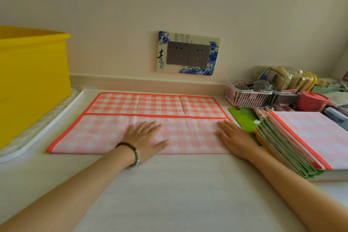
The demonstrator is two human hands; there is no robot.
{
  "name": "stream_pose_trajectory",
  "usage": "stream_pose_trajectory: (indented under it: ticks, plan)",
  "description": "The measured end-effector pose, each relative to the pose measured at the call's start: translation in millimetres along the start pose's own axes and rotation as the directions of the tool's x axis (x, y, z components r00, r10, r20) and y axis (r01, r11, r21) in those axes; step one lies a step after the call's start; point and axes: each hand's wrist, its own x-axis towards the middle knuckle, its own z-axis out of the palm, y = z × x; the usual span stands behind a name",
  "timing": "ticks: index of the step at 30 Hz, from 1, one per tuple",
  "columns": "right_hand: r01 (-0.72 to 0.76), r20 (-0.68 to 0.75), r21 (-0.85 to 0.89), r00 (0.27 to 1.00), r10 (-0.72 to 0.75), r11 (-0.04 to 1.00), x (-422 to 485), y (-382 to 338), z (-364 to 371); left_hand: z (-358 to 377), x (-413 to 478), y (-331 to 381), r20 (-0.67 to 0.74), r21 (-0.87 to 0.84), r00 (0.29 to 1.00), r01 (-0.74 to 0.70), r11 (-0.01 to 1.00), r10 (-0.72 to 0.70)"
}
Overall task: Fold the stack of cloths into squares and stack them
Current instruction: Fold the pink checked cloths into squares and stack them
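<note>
A pink-and-orange checked cloth (pixel 105 128) with an orange border lies spread on the white counter, its near part folded over so the pale underside faces up. My left hand (pixel 146 137), with a bead bracelet on the wrist, presses flat on the folded flap near its middle. My right hand (pixel 233 137) lies flat on the flap's right end. To the right sits a stack of folded cloths (pixel 308 137), pink on top with green and orange ones under it.
A yellow bin (pixel 33 81) stands on a white tray (pixel 28 143) at the left. At the back right are a pink basket (pixel 246 96), a red cup (pixel 311 100) and assorted clutter. A double wall socket (pixel 188 53) is straight ahead. A green card (pixel 244 118) lies beside the stack.
</note>
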Motion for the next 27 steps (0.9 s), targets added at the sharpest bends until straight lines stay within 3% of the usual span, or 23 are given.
stream_pose_trajectory:
  ticks: [5,8,12,20,27]
  plan:
    - [0.010,-0.006,0.009,1.000,-0.010,1.000,-1,-15,-4,-1,0,1,0.019,-0.001,1.000,0.004,1.000,-0.004]
    - [0.158,-0.058,0.052,0.986,-0.155,0.986,-6,-57,-1,-2,-2,1,0.040,-0.010,0.999,0.001,1.000,-0.001]
    - [0.280,0.002,0.087,0.960,-0.281,0.956,-4,-105,14,-2,-1,2,0.048,-0.008,0.999,0.010,1.000,-0.010]
    - [0.257,0.064,0.029,0.964,-0.258,0.966,-3,-106,23,-3,-3,-6,0.051,-0.038,0.999,0.018,0.999,-0.016]
    - [0.258,0.071,0.012,0.963,-0.259,0.966,-2,-104,23,-4,-30,-76,0.024,-0.031,0.996,0.092,0.995,-0.091]
